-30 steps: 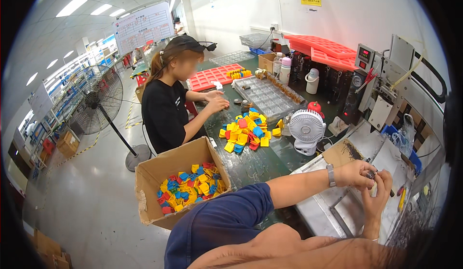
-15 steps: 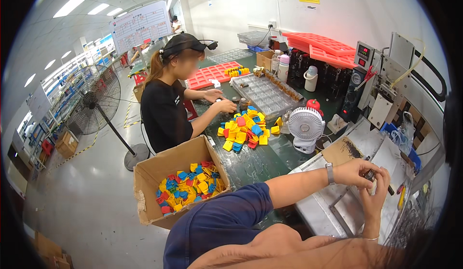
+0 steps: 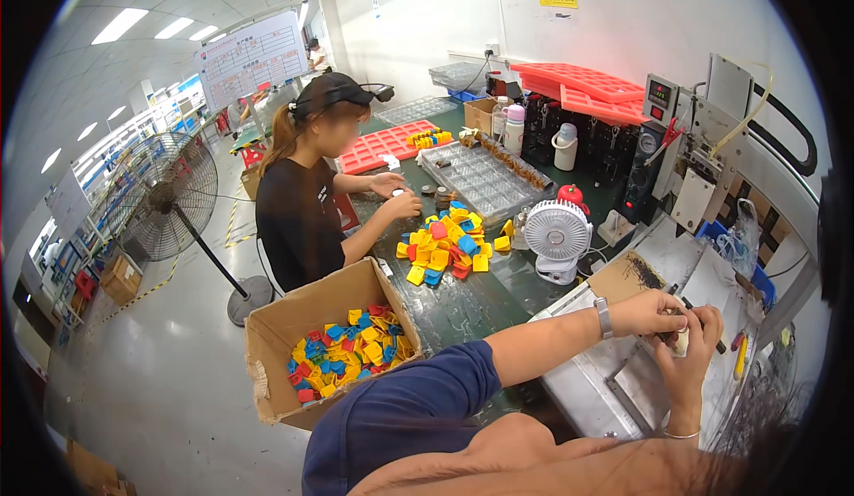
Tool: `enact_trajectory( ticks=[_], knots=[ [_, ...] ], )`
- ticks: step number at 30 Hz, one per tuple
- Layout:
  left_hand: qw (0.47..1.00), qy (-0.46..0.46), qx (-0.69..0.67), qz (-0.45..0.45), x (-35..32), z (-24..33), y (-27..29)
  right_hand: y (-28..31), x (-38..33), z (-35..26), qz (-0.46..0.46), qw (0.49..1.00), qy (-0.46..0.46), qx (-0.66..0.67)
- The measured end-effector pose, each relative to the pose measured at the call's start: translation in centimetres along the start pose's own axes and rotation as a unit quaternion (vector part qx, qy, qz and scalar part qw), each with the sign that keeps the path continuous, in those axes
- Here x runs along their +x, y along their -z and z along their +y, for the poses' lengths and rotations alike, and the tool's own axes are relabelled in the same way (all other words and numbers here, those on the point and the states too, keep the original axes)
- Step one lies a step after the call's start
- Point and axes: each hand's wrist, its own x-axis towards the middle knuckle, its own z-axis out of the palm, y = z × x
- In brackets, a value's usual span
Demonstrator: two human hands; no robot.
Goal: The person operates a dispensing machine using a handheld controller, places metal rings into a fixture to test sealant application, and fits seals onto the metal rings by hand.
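Observation:
My left hand [image 3: 651,313], with a wristwatch [image 3: 603,317] on its wrist, reaches over the metal bench of a machine at the right. My right hand [image 3: 689,362] is raised beside it, a thin bracelet at the wrist. The fingertips of both hands are closed together around something small, partly pale and partly dark; the fingers hide most of it, so its kind cannot be told. The end of a dark rod [image 3: 721,347] shows just past the fingers, and I cannot tell whether it is held. A brown board [image 3: 627,281] with thin dark pieces lies beyond my left hand.
A cardboard box [image 3: 267,367] of coloured plastic pieces stands left of my arm. On the green table lie a coloured pile [image 3: 445,247], a white fan [image 3: 558,233] and clear trays [image 3: 494,180]. A co-worker [image 3: 302,202] handles a small part. The machine [image 3: 703,167] rises at right.
The view has shifted slightly. My left fingers have moved a little over the small thing between my hands. The co-worker's hands have lifted slightly.

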Motion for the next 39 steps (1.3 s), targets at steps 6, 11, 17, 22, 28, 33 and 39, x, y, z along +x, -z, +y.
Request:
enact_trajectory(
  ticks=[6,11,17,22,28,33,39],
  knots=[
    [0.999,0.025,-0.033,-0.011,-0.3,0.2,0.2,0.0,0.1,-0.2,0.009,1.0,0.012,0.007],
    [0.999,0.022,-0.038,-0.013,-0.1,0.0,0.0,0.2,0.1,0.1,0.016,0.999,-0.014,0.042],
    [0.998,-0.02,-0.057,0.001,0.1,-0.8,0.0,-0.2,0.1,0.6,0.033,0.998,-0.004,0.049],
    [0.999,-0.038,-0.03,-0.015,0.2,-0.5,0.2,-0.2,-0.1,0.8,0.013,0.998,0.004,0.063],
    [1.0,0.001,-0.007,0.004,-0.3,0.0,0.0,-0.4,-0.2,0.6,-0.01,0.996,-0.016,0.087],
    [1.0,-0.026,-0.003,-0.007,-0.1,-0.7,0.2,-0.7,-0.1,0.4,0.005,0.993,-0.037,0.109],
    [0.998,-0.057,0.005,-0.032,0.0,-1.2,0.2,0.1,0.4,0.3,-0.032,0.995,-0.002,0.095]
  ],
)
